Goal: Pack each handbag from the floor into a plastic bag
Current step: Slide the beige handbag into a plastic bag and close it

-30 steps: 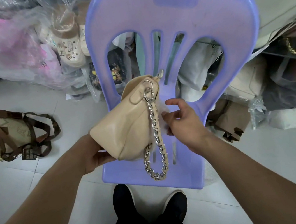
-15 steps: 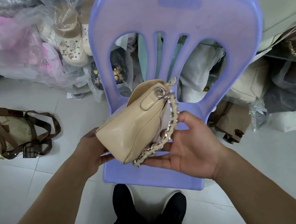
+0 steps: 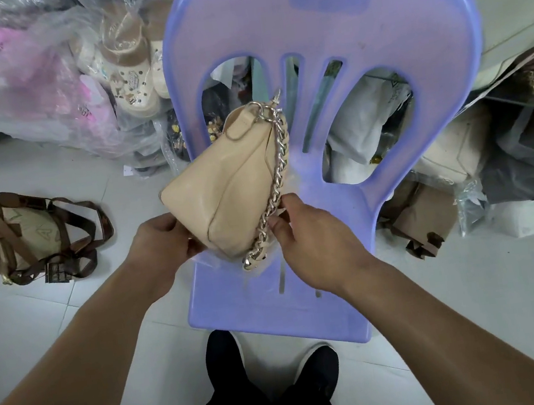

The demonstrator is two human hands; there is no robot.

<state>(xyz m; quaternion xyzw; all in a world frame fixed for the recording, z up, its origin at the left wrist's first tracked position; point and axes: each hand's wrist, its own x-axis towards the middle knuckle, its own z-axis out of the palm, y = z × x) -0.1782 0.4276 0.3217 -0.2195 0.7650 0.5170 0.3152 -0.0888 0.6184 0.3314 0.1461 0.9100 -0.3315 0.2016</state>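
A beige handbag [image 3: 229, 187] with a silver chain strap [image 3: 274, 181] is held tilted above the seat of a lilac plastic chair [image 3: 313, 26]. My left hand [image 3: 162, 243] grips the bag's lower left corner. My right hand [image 3: 311, 240] pinches the chain against the bag's right side, near its lower end. A thin clear plastic sheet [image 3: 260, 267] lies on the seat under the bag, hard to make out. A second handbag [image 3: 32, 236], tan with brown straps, lies on the tiled floor to the left.
Clear bags of pink and cream clogs [image 3: 72, 75] pile up behind the chair on the left. Wrapped bags and brown cardboard [image 3: 427, 215] crowd the floor to the right. My black shoes [image 3: 315, 372] stand at the chair's front edge.
My right hand turned from an open palm cupping the chain underneath to a pinch on the chain from the side. The beige bag tilted more upright and rose slightly.
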